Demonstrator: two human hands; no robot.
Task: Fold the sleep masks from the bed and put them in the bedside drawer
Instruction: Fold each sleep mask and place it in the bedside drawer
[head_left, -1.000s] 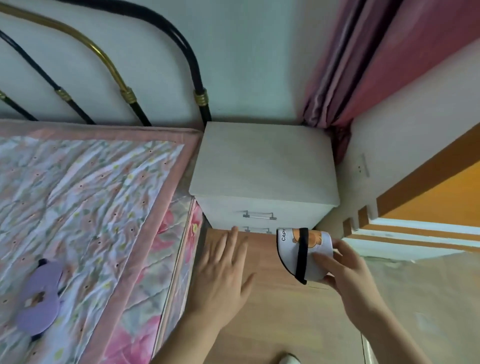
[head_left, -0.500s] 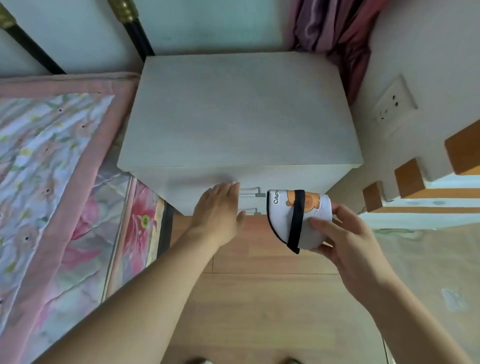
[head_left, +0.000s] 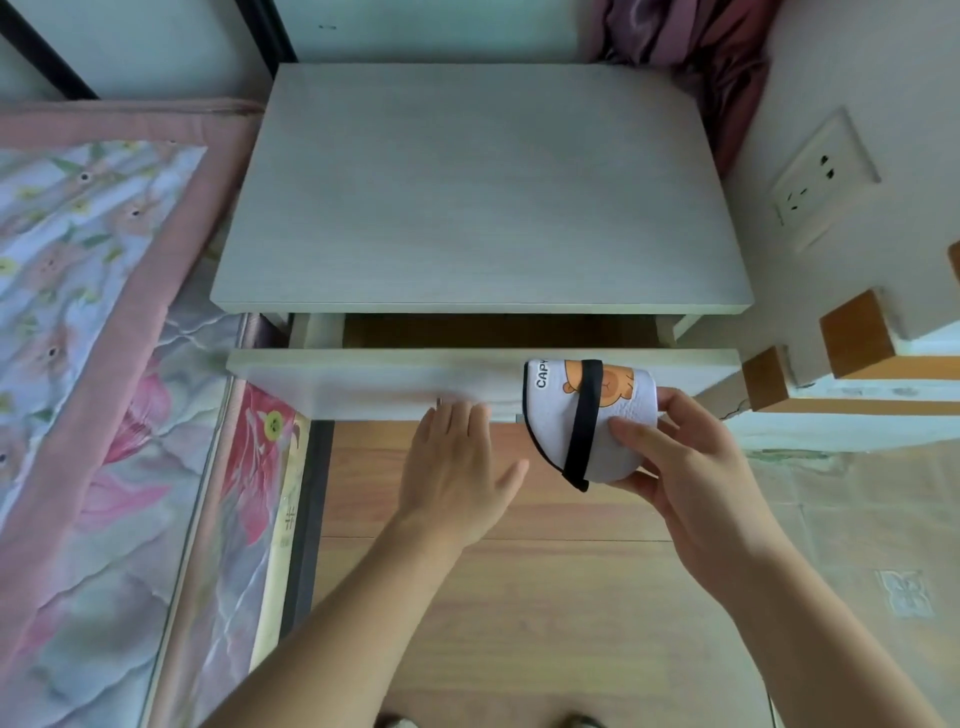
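A folded white sleep mask (head_left: 592, 415) with an orange cartoon animal and a black strap around it is pinched between the thumb and fingers of my right hand (head_left: 685, 467), in front of the drawer's right half. The top drawer (head_left: 363, 371) of the pale bedside table (head_left: 483, 192) stands partly pulled out, showing a dark gap behind its front panel. My left hand (head_left: 457, 462) reaches to the drawer front, its fingertips hooked at the handle, which they mostly hide.
The bed (head_left: 104, 364) with a floral quilt and pink border runs along the left. A wall socket (head_left: 821, 182) and wooden blocks (head_left: 857, 332) are on the right. Pink curtains (head_left: 691, 41) hang behind the table. Wooden floor lies below my arms.
My left hand has pulled the top drawer partly out. The view moved closer over the bedside table. My right hand kept hold of the folded mask.
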